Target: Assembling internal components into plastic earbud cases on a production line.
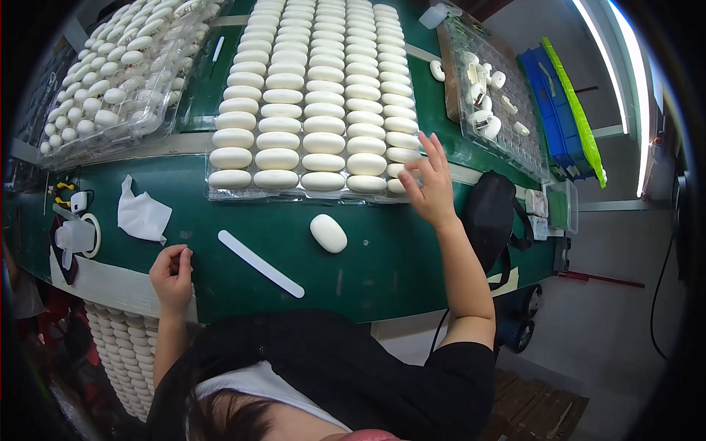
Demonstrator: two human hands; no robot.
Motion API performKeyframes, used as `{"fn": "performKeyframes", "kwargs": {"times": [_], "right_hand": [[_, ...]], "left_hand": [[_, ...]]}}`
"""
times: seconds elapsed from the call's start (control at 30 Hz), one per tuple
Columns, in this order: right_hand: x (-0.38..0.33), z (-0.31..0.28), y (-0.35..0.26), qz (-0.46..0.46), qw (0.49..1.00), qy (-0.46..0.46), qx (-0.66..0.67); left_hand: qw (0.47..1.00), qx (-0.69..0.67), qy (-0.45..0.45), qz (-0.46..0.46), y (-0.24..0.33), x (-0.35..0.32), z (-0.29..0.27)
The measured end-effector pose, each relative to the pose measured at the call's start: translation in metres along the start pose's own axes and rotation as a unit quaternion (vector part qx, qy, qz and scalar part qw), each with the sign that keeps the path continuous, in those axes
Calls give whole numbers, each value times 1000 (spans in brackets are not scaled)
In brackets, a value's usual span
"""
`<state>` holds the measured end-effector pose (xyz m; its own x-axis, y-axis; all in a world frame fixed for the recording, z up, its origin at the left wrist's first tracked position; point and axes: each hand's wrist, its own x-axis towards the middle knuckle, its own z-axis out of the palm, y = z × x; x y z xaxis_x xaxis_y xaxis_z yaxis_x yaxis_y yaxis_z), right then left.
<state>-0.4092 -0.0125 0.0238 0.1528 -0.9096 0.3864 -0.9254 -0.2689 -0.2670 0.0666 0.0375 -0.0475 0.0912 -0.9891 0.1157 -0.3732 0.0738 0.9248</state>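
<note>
A clear plastic tray (309, 195) in front of me holds long rows of smooth white oval pieces (323, 142). My right hand (432, 189) is at the tray's near right corner, open, with its fingers stretched out. Its thumb and one fingertip are close to the end oval pieces there; whether they touch is unclear. On the green table nearer me lies a single white oval piece (329, 234). A flat white strip, like a nail file (261, 264), lies slantwise to its left. My left hand (172, 278) rests by the table's front edge, fingers curled closed, nothing visible in them.
Stacked clear trays of white pieces (110, 95) stand at the far left. A crumpled white cloth (143, 211) and a tape roll (91, 235) lie left. To the right are a black bag (488, 220), a tray of white parts (489, 103) and a blue crate (555, 110).
</note>
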Motion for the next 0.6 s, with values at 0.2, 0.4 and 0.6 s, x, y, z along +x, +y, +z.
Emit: {"fn": "performKeyframes", "kwargs": {"times": [0.2, 0.4, 0.6], "right_hand": [[15, 10, 17, -2, 1000, -24, 2], [61, 8, 19, 124, 992, -14, 29], [90, 19, 25, 117, 986, -86, -81]], "left_hand": [[1000, 4, 6, 5, 0, -1, -1], [1000, 4, 4, 10, 1, 0, -1], [1000, 2, 9, 3, 3, 1, 1]]}}
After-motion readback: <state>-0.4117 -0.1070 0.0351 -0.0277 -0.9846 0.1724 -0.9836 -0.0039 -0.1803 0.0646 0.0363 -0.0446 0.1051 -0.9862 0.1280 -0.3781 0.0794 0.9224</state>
